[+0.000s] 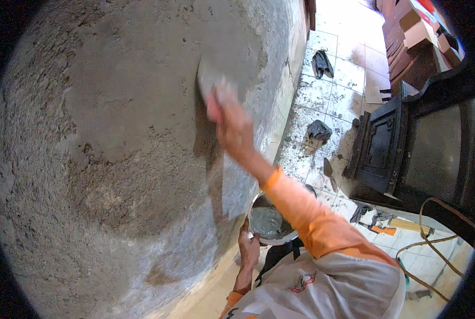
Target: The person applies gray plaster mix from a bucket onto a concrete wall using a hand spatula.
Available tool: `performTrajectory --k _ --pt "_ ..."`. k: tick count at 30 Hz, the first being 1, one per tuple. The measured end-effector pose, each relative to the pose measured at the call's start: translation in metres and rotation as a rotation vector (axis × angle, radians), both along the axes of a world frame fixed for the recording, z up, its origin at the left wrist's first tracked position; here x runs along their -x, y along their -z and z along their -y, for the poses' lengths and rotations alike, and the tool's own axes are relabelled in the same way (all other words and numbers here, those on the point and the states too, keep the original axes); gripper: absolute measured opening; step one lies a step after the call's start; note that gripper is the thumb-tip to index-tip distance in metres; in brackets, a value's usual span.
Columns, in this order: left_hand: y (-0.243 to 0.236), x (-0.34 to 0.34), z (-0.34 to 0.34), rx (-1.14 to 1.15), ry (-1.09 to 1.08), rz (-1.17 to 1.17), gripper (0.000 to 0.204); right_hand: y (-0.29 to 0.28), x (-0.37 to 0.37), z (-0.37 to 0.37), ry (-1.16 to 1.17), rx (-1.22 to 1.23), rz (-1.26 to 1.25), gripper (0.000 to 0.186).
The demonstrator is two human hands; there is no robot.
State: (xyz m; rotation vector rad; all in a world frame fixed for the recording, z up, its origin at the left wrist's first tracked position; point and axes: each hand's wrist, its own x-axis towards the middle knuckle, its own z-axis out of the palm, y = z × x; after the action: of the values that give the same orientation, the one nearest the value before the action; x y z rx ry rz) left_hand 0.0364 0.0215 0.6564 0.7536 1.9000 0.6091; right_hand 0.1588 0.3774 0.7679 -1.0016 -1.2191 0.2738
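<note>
My right hand (231, 125), smeared by motion, is closed round the reddish handle of a trowel (207, 77). Its blurred blade lies against or very close to the rough wall (115, 191), over a smoother patch of wet grey plaster (131, 80). Lower down, my left hand (249, 245) grips the rim of a bucket (273, 242) close to the wall's foot. Grey wet mortar (267, 220) is inside the bucket, partly covered by my right arm in its orange sleeve.
Mortar splatters cover the white tiled floor (312, 95). On it lie black plastic bags (319, 130), a second trowel (328, 168) and an orange-handled tool (384, 230). A dark wooden cabinet (381, 141), a looped hose or cable (431, 242) and cardboard boxes (419, 33) are at the right.
</note>
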Motion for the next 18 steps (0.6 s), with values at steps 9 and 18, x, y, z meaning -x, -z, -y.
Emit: performTrajectory --k 9,18 --pt "0.02 0.02 0.012 0.02 0.146 -0.102 0.068 -0.023 -0.067 0.007 -0.025 -0.118 0.09 0.043" --pt "0.008 0.018 0.022 -0.026 0.08 -0.099 0.07 -0.028 0.001 0.01 -0.014 -0.127 0.1 0.054"
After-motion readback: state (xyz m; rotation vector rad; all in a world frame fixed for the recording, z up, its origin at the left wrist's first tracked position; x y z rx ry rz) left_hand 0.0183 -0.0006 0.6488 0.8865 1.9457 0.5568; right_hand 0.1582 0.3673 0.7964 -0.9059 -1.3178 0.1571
